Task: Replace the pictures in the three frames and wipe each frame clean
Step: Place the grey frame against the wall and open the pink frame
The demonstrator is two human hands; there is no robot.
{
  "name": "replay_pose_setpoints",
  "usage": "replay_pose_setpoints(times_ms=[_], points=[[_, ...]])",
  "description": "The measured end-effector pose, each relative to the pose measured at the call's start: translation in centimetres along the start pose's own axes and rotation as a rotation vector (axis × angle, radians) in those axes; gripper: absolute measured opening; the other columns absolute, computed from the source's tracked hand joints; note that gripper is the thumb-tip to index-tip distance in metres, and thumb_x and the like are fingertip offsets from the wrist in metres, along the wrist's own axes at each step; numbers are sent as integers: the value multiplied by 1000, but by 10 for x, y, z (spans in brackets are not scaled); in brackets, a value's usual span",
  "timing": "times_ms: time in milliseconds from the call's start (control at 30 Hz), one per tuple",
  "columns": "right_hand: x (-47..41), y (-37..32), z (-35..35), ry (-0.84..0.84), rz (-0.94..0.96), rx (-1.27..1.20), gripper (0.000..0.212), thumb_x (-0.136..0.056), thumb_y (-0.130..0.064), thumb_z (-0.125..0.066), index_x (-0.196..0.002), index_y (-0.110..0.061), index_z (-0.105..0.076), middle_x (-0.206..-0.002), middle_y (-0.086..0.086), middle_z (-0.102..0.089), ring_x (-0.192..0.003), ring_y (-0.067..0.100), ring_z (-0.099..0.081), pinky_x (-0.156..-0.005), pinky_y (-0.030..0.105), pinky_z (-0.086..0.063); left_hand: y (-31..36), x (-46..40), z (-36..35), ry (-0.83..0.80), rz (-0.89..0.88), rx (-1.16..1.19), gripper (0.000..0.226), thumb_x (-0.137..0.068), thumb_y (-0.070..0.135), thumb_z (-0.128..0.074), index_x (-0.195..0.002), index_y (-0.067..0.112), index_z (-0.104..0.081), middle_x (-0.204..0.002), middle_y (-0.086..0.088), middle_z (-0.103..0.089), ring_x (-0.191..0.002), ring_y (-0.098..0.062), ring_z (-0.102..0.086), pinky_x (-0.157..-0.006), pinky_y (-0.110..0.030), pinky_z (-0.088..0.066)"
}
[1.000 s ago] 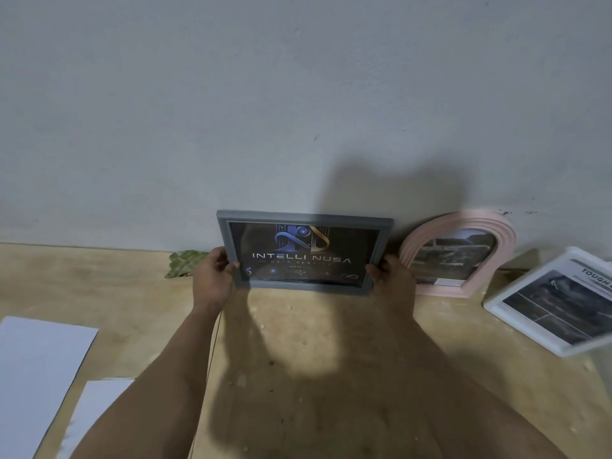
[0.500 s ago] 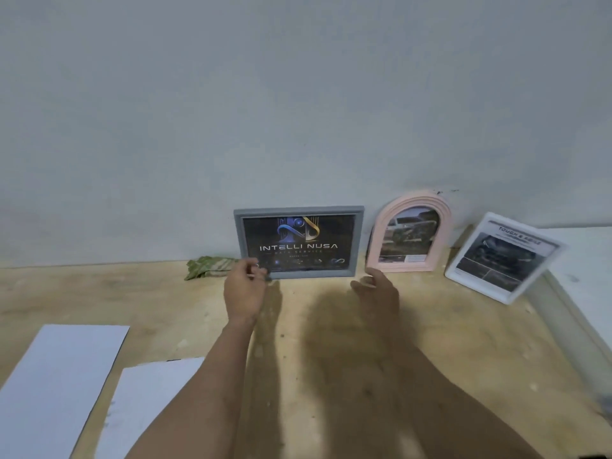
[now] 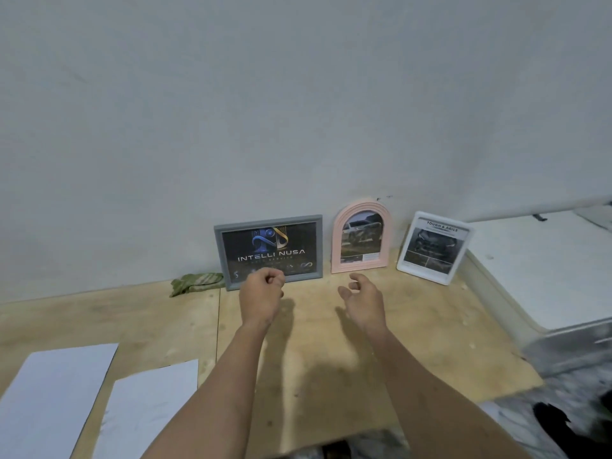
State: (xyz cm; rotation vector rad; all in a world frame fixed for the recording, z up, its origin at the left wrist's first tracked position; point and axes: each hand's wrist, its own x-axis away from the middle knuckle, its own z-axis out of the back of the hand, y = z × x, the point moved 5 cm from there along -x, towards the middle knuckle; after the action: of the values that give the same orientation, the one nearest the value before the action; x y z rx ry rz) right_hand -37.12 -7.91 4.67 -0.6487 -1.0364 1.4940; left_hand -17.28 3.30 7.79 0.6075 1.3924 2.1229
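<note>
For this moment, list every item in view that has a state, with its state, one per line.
Grey frame: upright against the wall, picture in, not held.
Pink arched frame: upright against the wall, picture in.
White frame: leaning back against the wall, picture in.
Green cloth: crumpled on the floor, beside the grey frame.
Two white sheets: lying flat on the floor.
Left hand: fingers curled, holding nothing.
Right hand: relaxed, holding nothing.
</note>
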Motion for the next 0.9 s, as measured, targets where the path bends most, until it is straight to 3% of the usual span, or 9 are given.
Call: replay_pose_setpoints(times_ms=[67,167,333,467,533,633,700,800,900], points=[[-24,4,13,16,-21,-2,44,-89,-25,-65,-131,-20,-54,-122,4,-62,-99,24,-63,-89,44,-54,6,-13,-22,-25,-6,-17,23,-92,16,-64,-72,28,-67,-75,6,-72,-71,-23,-72,-73,-37,-57],[-77,14,32,15,-43,57,46,-90,-23,-64,-134,-15,-51,-127,9,-60,-110,26,-59,-92,31,-45,14,-45,-67,-61,10,-39,19,-90,16,-65,-75,27,-69,-74,8,-72,-73,-20,-71,-74,-33,-56],[-178,25,49,-35,-56,118,57,-88,-22,-65,-138,-7,-42,-134,15,-53,-123,30,-51,-96,33,-40,26,-107,-139,-58,35,-18,13,-87,12,-70,-95,22,-66,-65,6,-63,-66,-21,-68,-74,-42,-60],[-255,35,53,-29,-57,162,61,-92,-24,-60,-144,-10,-30,-144,11,-41,-132,31,-41,-104,43,-39,24,-157,-197,-31,110,-10,18,-88,28,-68,-105,26,-63,-77,1,-69,-65,-24,-71,-73,-46,-61],[-278,38,58,17,-22,172,45,-94,-18,-55,-134,-10,-37,-133,11,-49,-122,30,-48,-93,41,-44,22,-166,-218,-33,166,23,15,-91,29,-66,-105,25,-62,-78,-3,-71,-57,-22,-68,-62,-40,-61],[-296,46,60,-25,-77,87,30,-93,-13,-50,-123,-15,-48,-113,6,-60,-103,27,-59,-84,42,-51,21,-168,-241,-43,218,80,10,-97,21,-63,-107,17,-61,-63,0,-66,-41,-12,-58,-39,-25,-48],[-300,52,58,-79,-73,70,26,-92,-12,-49,-118,-16,-54,-104,5,-64,-96,26,-63,-83,42,-54,19,-167,-247,-15,244,111,8,-99,21,-61,-106,17,-61,-57,2,-63,-37,-8,-55,-39,-25,-47],[-299,58,68,-67,-52,58,22,-88,-15,-55,-107,-21,-63,-96,2,-69,-90,23,-65,-83,44,-55,17,-168,-247,-7,284,150,12,-98,20,-61,-108,14,-62,-61,3,-64,-43,-9,-58,-52,-36,-56],[-283,56,85,-75,20,88,19,-84,-12,-62,-100,-19,-69,-92,0,-71,-87,21,-67,-78,36,-55,19,-162,-245,-54,329,286,11,-98,11,-60,-107,5,-59,-65,-4,-61,-41,-10,-56,-44,-29,-49]])
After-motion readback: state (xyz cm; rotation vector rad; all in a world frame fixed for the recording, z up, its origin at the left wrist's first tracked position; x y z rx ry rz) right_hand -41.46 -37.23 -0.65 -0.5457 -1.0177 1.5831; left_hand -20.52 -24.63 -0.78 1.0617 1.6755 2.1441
